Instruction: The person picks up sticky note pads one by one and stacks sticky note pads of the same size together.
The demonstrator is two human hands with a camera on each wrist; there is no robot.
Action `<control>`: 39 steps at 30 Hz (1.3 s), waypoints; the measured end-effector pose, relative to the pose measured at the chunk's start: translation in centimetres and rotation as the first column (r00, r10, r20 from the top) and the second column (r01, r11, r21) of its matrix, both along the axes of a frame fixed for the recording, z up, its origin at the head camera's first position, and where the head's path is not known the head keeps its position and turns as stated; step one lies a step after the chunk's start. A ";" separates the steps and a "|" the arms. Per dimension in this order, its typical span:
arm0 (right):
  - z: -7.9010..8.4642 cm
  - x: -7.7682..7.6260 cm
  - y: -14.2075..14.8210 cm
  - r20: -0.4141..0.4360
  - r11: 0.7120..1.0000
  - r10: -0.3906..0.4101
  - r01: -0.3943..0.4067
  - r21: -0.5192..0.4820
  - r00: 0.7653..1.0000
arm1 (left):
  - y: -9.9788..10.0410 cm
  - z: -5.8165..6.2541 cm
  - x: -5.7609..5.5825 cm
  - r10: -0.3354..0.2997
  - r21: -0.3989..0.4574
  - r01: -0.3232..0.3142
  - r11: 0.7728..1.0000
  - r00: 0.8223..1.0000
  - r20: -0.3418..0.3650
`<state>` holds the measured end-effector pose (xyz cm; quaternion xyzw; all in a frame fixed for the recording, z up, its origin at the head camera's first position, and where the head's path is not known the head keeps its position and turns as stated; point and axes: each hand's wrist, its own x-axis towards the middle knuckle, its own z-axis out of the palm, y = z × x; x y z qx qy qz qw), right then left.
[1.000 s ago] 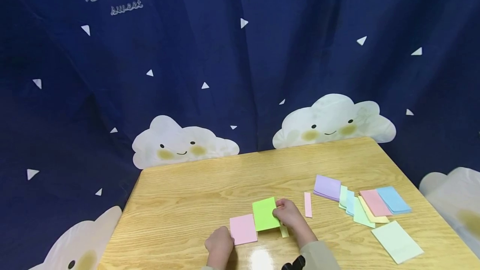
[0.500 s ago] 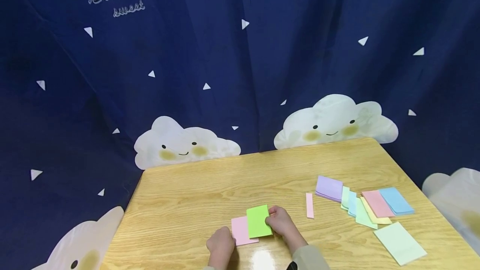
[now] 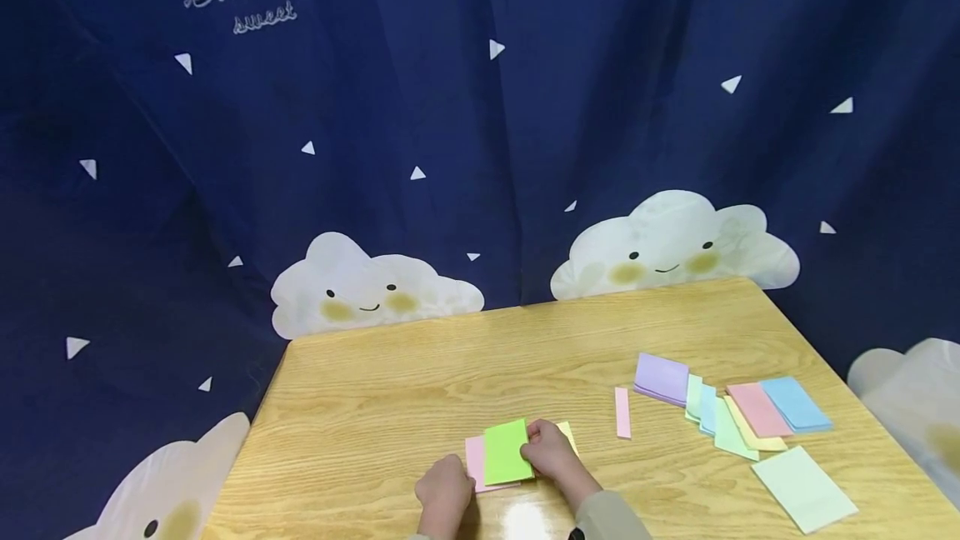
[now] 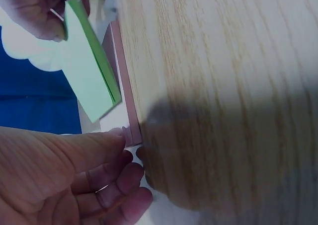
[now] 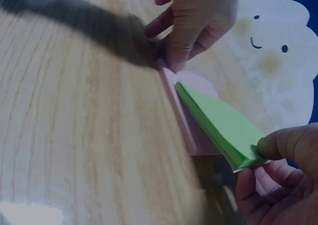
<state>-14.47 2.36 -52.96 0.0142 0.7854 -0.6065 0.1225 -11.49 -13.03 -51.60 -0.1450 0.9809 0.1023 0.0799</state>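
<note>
In the head view my left hand [image 3: 444,486] is at the left edge of a pink sticky note pad [image 3: 475,465] lying on the table. The left wrist view shows its thumb and index finger pinching the near corner of that pink pad [image 4: 117,116]. My right hand [image 3: 553,450] pinches a bright green sticky note pad [image 3: 506,452] by its right side. Seen from the right wrist, the green pad [image 5: 223,123] is tilted over the pink pad [image 5: 198,135], its left end lowest and its held end raised. The green pad hides most of the pink one.
A yellow piece [image 3: 567,433] lies partly behind my right hand. Farther right are a narrow pink strip [image 3: 622,412], a purple pad [image 3: 662,377], a rose pad [image 3: 759,409], a blue pad [image 3: 797,403] and a pale green pad [image 3: 804,488]. They lie on the wooden table [image 3: 375,390].
My right hand has carried the green pad leftward and toward me, from beside the pink pad to over it. My left hand has stayed at the pink pad.
</note>
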 end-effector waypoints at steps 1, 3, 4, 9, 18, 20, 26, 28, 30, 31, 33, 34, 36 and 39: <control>-0.1 0.0 0.0 -0.003 1.000 0.003 -0.003 0.011 1.000 | 0.0 0.0 0.0 -0.003 0.000 0.003 1.000 1.000 0.000; -0.4 0.0 -0.1 -0.019 0.999 0.008 -0.007 0.035 1.000 | 0.1 0.1 0.0 -0.007 0.006 0.007 1.000 1.000 0.005; -0.5 0.0 -0.1 -0.021 0.999 0.008 -0.007 0.041 1.000 | 0.1 0.1 0.0 -0.008 0.010 0.008 1.000 1.000 0.007; -1.1 -0.1 -0.4 -0.042 0.998 0.012 -0.010 0.060 0.999 | 0.1 0.2 0.1 -0.012 0.021 0.012 1.000 1.000 -0.007; -1.5 -0.3 -0.9 -0.164 0.981 0.048 -0.015 0.196 0.985 | 0.1 0.6 0.2 -0.017 0.036 0.018 0.999 0.999 -0.031; -1.6 -0.3 -1.0 -0.194 0.975 0.061 -0.017 0.222 0.979 | 0.1 0.7 0.3 -0.018 0.037 0.020 0.999 0.999 -0.036; -1.7 -0.1 -1.3 -0.181 0.978 0.050 -0.012 0.206 0.982 | 0.1 0.7 0.3 -0.020 0.035 0.021 0.999 0.999 -0.035; -1.7 0.0 -1.4 -0.184 0.975 0.046 -0.004 0.224 0.982 | 0.1 0.8 0.3 -0.021 0.034 0.022 0.999 0.999 -0.025; -1.8 0.0 -1.4 -0.197 0.966 0.046 0.007 0.260 0.979 | 0.1 0.8 0.3 -0.021 0.030 0.022 0.999 1.000 -0.014; -1.9 0.0 -1.5 -0.203 0.961 0.047 0.011 0.276 0.978 | 0.1 0.8 0.3 -0.023 0.029 0.023 0.999 1.000 -0.006; -1.9 0.1 -1.5 -0.207 0.957 0.047 0.015 0.290 0.977 | 0.1 0.8 0.3 -0.024 0.027 0.025 0.999 1.000 -0.002; -1.9 0.1 -1.5 -0.205 0.956 0.047 0.016 0.294 0.978 | 0.1 0.8 0.4 -0.025 0.025 0.025 0.999 1.000 0.001; -1.8 0.2 -1.4 -0.197 0.957 0.044 0.015 0.291 0.979 | 0.0 0.7 0.4 -0.024 0.022 0.024 0.999 1.000 -0.001; -1.4 0.2 -1.3 -0.189 0.963 0.048 0.004 0.269 0.981 | -0.1 0.5 0.4 -0.019 0.015 0.019 1.000 1.000 -0.006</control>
